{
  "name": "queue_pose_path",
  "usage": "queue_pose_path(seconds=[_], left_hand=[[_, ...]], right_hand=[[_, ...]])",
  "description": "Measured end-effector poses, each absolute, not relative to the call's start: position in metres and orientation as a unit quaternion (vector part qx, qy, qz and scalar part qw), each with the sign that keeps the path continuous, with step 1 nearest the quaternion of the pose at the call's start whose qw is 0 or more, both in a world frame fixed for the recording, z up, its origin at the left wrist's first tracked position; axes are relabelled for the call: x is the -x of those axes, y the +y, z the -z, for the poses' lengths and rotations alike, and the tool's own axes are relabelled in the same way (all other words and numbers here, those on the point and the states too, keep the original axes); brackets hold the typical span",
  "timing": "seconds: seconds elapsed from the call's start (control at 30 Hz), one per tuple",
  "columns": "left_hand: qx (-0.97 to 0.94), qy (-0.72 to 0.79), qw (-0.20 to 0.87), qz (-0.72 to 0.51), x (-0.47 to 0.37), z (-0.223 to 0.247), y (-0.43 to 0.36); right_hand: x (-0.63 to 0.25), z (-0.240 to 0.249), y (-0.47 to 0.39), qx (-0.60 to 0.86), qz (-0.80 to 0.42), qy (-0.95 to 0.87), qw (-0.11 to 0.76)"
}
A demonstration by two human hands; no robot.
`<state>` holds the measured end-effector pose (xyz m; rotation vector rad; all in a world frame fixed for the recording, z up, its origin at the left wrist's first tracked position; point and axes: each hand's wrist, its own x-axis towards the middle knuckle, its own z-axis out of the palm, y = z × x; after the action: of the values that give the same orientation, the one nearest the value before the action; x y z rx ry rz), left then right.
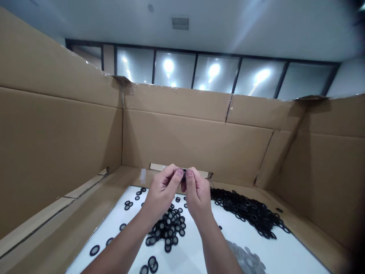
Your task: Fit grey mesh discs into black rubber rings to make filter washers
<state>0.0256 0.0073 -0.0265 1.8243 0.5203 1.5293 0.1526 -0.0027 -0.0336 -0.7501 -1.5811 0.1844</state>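
Note:
My left hand [164, 186] and my right hand [199, 190] meet in the middle of the view, raised above the white board [196, 255]. Thumbs and fingertips of both pinch a small black ring [184, 175]; most of it is hidden by the fingers. Below and between my forearms lies a pile of black rings with pale discs in their centres [168, 228]. To the right is a heap of plain black rings [248, 209]. A pile of translucent pale discs [246, 258] lies beside my right forearm, partly covered by it.
Tall cardboard walls [185, 139] enclose the board at the back and both sides. Several disc-filled rings [95, 250] are scattered along the board's left part. One loose black ring [279, 209] lies on the cardboard at the right. Windows [218, 72] show beyond the back wall.

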Motion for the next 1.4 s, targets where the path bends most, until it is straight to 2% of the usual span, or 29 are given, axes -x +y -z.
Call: queue_pose_path(seconds=[0.2,0.3,0.4,0.53,0.63,0.93,1.1,1.4], left_hand=[[-0.765,0.21,0.296,-0.533,-0.003,0.016,0.011],[-0.778,0.213,0.292,-0.514,-0.004,0.016,0.009],[-0.759,0.263,0.227,-0.551,-0.011,0.019,0.006],[-0.721,0.319,0.146,-0.597,-0.021,0.024,0.004],[-0.719,0.32,0.117,-0.606,-0.025,0.027,0.003],[-0.745,0.298,0.121,-0.584,-0.031,0.029,-0.002],[-0.748,0.289,0.081,-0.592,-0.031,0.028,-0.007],[-0.75,0.269,0.155,-0.583,-0.028,0.023,-0.008]], right_hand=[[-0.161,0.023,-0.012,0.305,-0.177,-0.776,0.523],[-0.153,0.026,-0.013,0.321,-0.182,-0.729,0.577],[-0.14,0.033,-0.009,0.367,-0.141,-0.663,0.637],[-0.129,0.041,-0.005,0.398,-0.127,-0.612,0.672],[-0.127,0.042,-0.006,0.404,-0.099,-0.611,0.674],[-0.129,0.039,-0.009,0.395,-0.011,-0.624,0.674],[-0.132,0.04,-0.008,0.384,-0.014,-0.63,0.675],[-0.135,0.037,-0.013,0.37,-0.003,-0.632,0.681]])
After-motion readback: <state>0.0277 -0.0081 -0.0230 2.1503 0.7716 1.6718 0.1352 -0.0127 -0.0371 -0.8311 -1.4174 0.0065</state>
